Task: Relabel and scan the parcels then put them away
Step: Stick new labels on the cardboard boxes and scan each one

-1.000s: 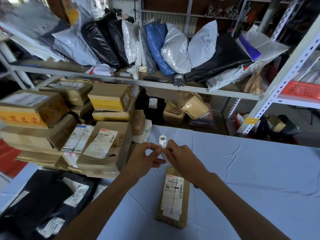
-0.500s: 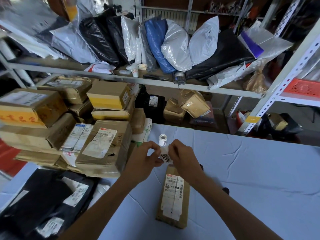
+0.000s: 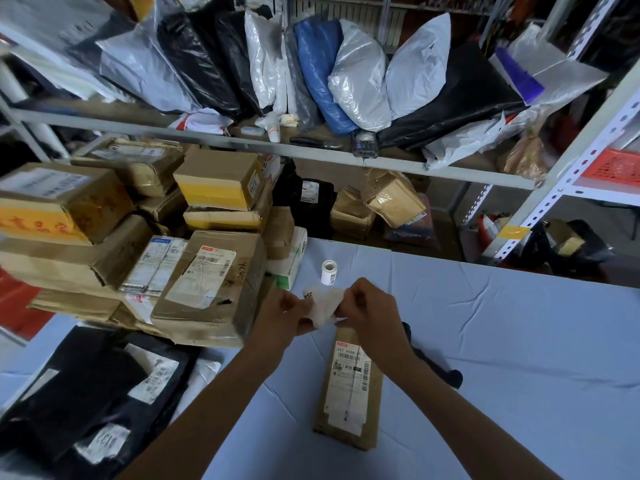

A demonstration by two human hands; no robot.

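— The room?
— A wrinkled pale-blue tablecloth (image 3: 502, 341) lay ahead; metal shelving (image 3: 381, 164) behind held glossy plastic mailers (image 3: 360, 81); taped cardboard boxes (image 3: 214, 282) were stacked at the left.
— The hands?
— The left hand (image 3: 284, 313) and right hand (image 3: 370, 310) each pinched a crumpled white label (image 3: 323, 303), spread wider than a moment earlier; the flat brown parcel (image 3: 349, 389) lay beneath on the cloth.

On my feed right now I've got two bare forearms, long and slim, uncovered all the way down to the bottom of my view, each ending in a bare hand, left hand (image 3: 287, 315) and right hand (image 3: 369, 311) alike.
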